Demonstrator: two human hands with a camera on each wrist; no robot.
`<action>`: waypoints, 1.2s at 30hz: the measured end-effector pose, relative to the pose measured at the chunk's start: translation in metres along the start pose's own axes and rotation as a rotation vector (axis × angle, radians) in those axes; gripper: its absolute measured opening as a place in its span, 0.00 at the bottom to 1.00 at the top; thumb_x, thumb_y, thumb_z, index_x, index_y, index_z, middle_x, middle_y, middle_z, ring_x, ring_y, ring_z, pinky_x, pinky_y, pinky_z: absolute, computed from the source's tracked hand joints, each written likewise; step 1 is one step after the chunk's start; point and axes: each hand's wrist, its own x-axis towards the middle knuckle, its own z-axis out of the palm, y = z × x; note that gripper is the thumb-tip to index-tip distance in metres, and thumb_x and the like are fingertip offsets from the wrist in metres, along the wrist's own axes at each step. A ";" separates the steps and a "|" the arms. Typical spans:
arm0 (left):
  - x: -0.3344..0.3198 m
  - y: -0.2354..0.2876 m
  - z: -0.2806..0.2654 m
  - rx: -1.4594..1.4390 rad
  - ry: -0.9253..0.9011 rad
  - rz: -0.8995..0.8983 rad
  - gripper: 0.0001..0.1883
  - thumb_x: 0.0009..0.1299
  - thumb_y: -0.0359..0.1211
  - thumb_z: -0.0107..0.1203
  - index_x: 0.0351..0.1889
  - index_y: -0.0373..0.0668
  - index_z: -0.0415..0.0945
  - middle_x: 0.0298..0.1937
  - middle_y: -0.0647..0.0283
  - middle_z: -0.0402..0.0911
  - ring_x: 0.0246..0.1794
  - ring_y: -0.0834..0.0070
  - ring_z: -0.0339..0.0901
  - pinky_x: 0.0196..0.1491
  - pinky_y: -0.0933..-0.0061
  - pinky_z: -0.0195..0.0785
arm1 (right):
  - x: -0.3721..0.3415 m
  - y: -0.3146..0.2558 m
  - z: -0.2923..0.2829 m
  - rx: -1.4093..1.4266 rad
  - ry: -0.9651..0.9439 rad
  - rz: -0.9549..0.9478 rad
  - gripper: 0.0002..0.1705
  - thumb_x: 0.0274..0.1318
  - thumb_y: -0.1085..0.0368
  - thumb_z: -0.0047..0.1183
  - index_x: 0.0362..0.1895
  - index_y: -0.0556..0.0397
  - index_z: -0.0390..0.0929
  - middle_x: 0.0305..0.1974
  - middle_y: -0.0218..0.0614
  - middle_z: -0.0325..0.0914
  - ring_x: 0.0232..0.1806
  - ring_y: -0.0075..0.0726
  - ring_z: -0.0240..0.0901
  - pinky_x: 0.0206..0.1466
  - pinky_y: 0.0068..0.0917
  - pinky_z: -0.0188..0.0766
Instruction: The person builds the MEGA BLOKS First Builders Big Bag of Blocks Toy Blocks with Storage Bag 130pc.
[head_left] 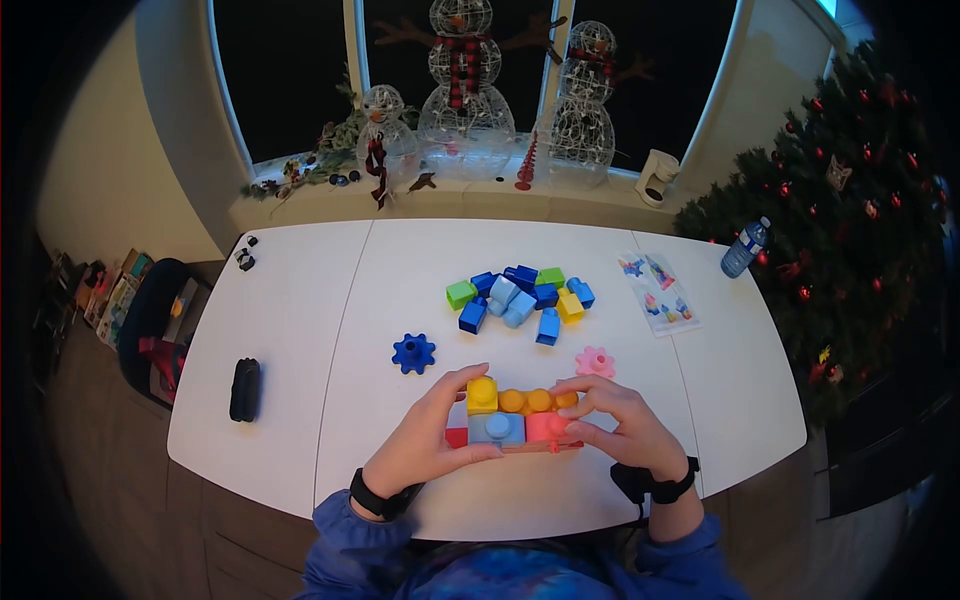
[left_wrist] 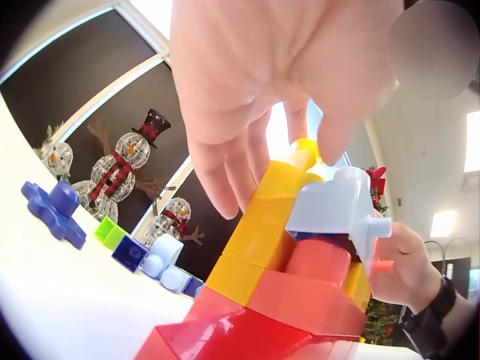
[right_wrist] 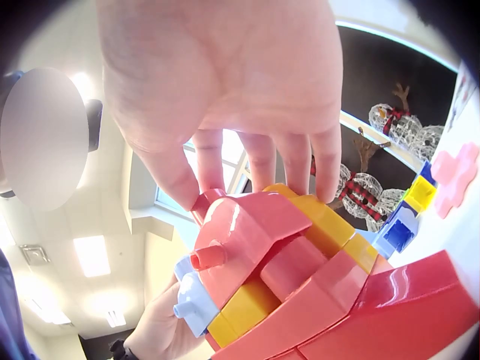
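Observation:
In front of the person stands a stack of toy building blocks on a red base (right_wrist: 405, 300). A yellow block (head_left: 482, 396), a light blue block (head_left: 488, 431), a pink-red block (head_left: 546, 428) and a longer orange-yellow block (head_left: 526, 402) show on top. The light blue and pink-red blocks each carry a side peg. The left hand (head_left: 425, 430) grips the stack's left end, fingers behind the yellow block and thumb near the light blue one. From the right, the right hand (head_left: 632, 425) holds the pink-red block between thumb and fingers, its fingertips reaching over the orange-yellow block.
Behind the hands lies a pile of blue, green and yellow blocks (head_left: 519, 308). A dark blue gear-shaped piece (head_left: 413, 354) and a pink one (head_left: 595, 362) flank it. A picture sheet (head_left: 660, 292), water bottle (head_left: 746, 248) and black case (head_left: 245, 390) lie further out.

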 end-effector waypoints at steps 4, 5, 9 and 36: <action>0.003 -0.006 0.003 0.036 -0.049 -0.069 0.47 0.55 0.38 0.81 0.72 0.40 0.68 0.66 0.51 0.76 0.64 0.58 0.78 0.67 0.62 0.70 | 0.046 0.013 -0.023 -0.210 0.093 -0.037 0.08 0.64 0.66 0.62 0.45 0.54 0.82 0.52 0.43 0.83 0.53 0.53 0.81 0.56 0.39 0.77; 0.004 -0.007 0.003 0.036 -0.047 -0.059 0.46 0.55 0.37 0.81 0.71 0.41 0.68 0.66 0.52 0.77 0.63 0.58 0.78 0.66 0.62 0.71 | 0.060 0.024 -0.027 -0.285 0.079 -0.036 0.08 0.63 0.66 0.61 0.45 0.53 0.82 0.51 0.42 0.83 0.52 0.53 0.81 0.55 0.41 0.77; 0.003 -0.009 0.002 0.025 -0.041 -0.042 0.45 0.55 0.37 0.81 0.69 0.41 0.70 0.64 0.53 0.78 0.61 0.59 0.79 0.64 0.63 0.72 | 0.120 0.098 -0.029 -0.568 -0.015 -0.039 0.10 0.59 0.68 0.59 0.46 0.50 0.82 0.47 0.41 0.84 0.49 0.53 0.80 0.52 0.47 0.77; 0.003 -0.012 0.004 0.016 -0.031 -0.040 0.45 0.54 0.39 0.82 0.69 0.43 0.70 0.62 0.53 0.79 0.59 0.57 0.79 0.61 0.63 0.73 | 0.138 0.094 -0.043 -0.490 -0.009 0.190 0.23 0.39 0.62 0.71 0.43 0.55 0.82 0.43 0.44 0.82 0.41 0.46 0.82 0.48 0.37 0.80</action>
